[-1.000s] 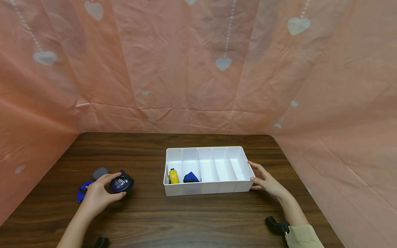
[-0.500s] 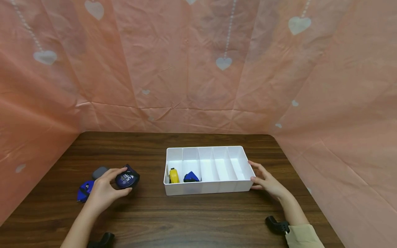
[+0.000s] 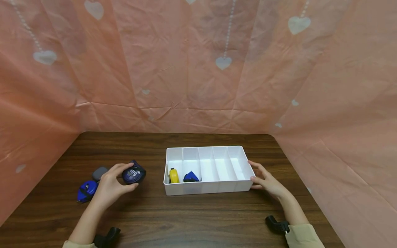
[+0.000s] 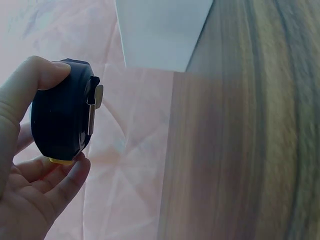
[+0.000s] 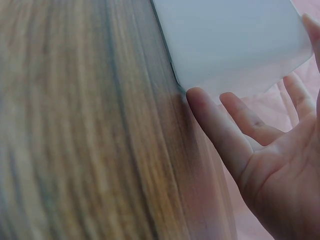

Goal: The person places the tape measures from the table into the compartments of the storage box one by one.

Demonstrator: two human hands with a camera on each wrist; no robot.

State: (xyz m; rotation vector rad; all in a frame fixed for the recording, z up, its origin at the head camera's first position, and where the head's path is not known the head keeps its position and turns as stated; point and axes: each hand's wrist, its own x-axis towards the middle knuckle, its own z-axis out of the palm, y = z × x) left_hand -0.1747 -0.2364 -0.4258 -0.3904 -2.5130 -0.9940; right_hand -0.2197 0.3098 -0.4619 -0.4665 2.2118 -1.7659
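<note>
My left hand (image 3: 108,185) holds a dark blue tape measure (image 3: 134,173) marked 5m between thumb and fingers, above the table left of the white box. In the left wrist view the tape measure (image 4: 62,112) shows its dark edge and metal end hook. A white divided box (image 3: 209,187) sits mid-table, its compartments in a row. My right hand (image 3: 269,184) touches the box's right end with spread fingers (image 5: 220,125). Inside the leftmost compartment stands a yellow tape measure (image 3: 174,176); a blue one (image 3: 191,177) lies in the compartment beside it.
On the table's left, behind my left hand, lie a blue tape measure (image 3: 87,190) and a grey rounded object (image 3: 99,173), partly hidden. A pink curtain (image 3: 186,69) with hearts encloses the brown wooden table (image 3: 186,220) at the back and sides.
My left hand has carried the dark blue tape measure to the right and slightly farther back, towards the box. More of the blue tape measure behind it shows. The right hand and box have stayed put.
</note>
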